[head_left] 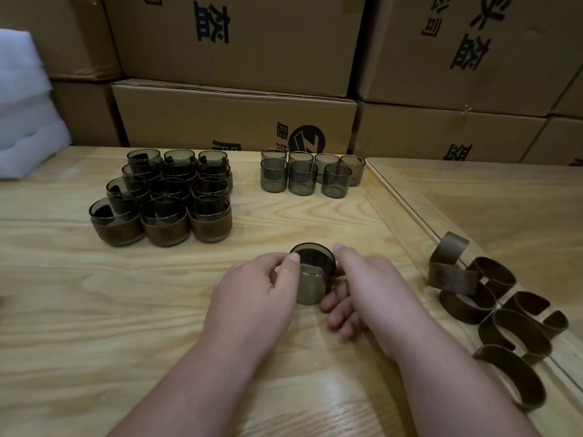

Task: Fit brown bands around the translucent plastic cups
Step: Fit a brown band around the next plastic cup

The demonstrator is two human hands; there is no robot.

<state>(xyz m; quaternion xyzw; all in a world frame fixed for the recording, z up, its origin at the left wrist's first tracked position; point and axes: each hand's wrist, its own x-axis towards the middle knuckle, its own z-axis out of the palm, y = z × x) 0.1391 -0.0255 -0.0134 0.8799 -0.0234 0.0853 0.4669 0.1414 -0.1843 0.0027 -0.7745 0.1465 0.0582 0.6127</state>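
Observation:
A translucent smoky cup (312, 279) is held tilted over the middle of the wooden table, its mouth facing away from me. My left hand (255, 294) grips its left side, thumb near the rim. My right hand (362, 285) holds its right side, fingers curled beneath. No brown band shows on this cup. Several bare cups (310, 175) stand at the back centre. Several banded cups (164, 197) are stacked at the back left. Loose brown bands (492, 310) lie at the right.
The wooden table (94, 310) has a raised edge strip (400, 212) running diagonally on the right. Stacked cardboard boxes (236, 115) wall off the back. White foam sheets (25, 105) sit at the far left.

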